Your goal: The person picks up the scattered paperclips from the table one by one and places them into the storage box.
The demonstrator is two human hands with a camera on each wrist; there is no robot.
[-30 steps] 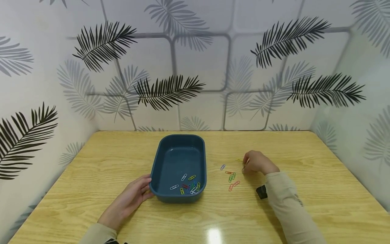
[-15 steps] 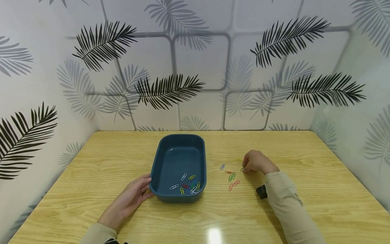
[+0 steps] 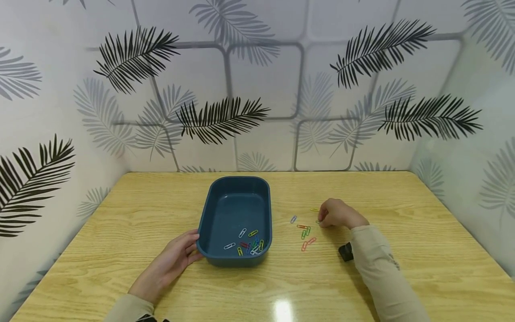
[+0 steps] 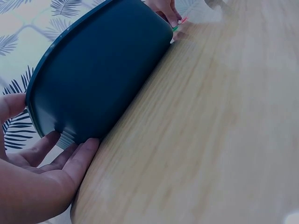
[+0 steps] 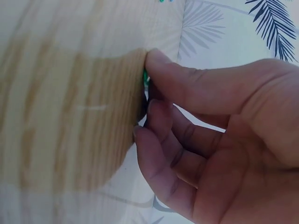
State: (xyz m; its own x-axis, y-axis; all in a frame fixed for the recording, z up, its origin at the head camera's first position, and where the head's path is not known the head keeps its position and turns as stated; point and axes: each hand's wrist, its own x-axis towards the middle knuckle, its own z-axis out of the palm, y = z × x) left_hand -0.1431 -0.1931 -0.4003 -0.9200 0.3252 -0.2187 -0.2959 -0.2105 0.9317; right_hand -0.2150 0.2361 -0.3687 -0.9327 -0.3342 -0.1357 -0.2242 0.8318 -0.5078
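Observation:
A dark blue plastic bin (image 3: 241, 210) stands on the table, with several coloured paper clips (image 3: 253, 233) lying in its near end. My left hand (image 3: 173, 259) touches the outside of the bin's near left corner. In the left wrist view, its fingertips (image 4: 88, 145) rest against the outer wall. Right of the bin, my right hand (image 3: 338, 213) is down at the tabletop. Thumb and fingers pinch a small green paper clip (image 5: 146, 77), mostly hidden between them. Close by lie a yellow clip (image 3: 314, 209), a blue clip (image 3: 293, 219), and red, green and pink clips (image 3: 304, 246).
The wooden table (image 3: 153, 201) meets a wall (image 3: 265, 143) with a leaf pattern at its back edge. Similar walls stand at both sides. A black device (image 3: 345, 252) sits at my right wrist. Light reflects off the near tabletop (image 3: 283, 311).
My right hand's fingertips have shifted slightly left, and a green clip shows at their tips. The left hand and the bin have stayed in place.

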